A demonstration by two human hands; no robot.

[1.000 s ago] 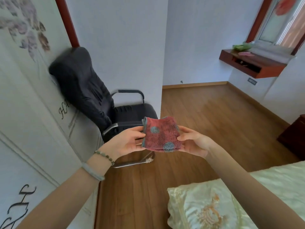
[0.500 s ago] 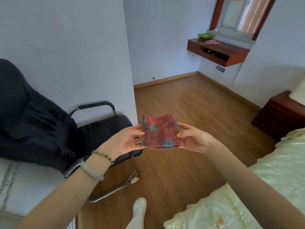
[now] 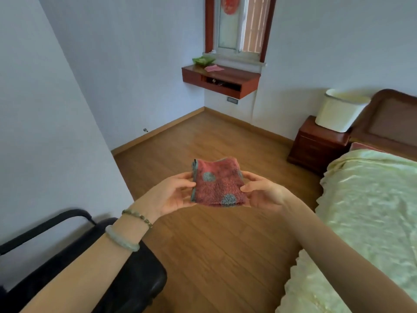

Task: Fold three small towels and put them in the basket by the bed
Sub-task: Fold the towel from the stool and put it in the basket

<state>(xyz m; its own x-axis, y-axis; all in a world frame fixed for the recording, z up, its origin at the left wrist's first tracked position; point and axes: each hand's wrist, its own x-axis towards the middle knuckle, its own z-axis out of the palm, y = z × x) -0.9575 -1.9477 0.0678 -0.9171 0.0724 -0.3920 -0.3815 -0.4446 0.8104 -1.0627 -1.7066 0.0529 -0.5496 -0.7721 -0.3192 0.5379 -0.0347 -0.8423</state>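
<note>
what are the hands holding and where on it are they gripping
A folded red towel, held up in the air between both hands. The left hand pinches its left edge and the right hand pinches its right edge.

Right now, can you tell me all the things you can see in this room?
towel: one, red with grey-blue dots, folded, held up in the middle
basket: one, cream, on the nightstand
nightstand: one, dark red-brown, beside the bed
bed: one, pale green cover, right
shelf: one, red-brown, under the window
chair: one, black, lower left
bracelets: two, greenish, left wrist
left hand: one, grips towel's left edge
right hand: one, grips towel's right edge
</note>
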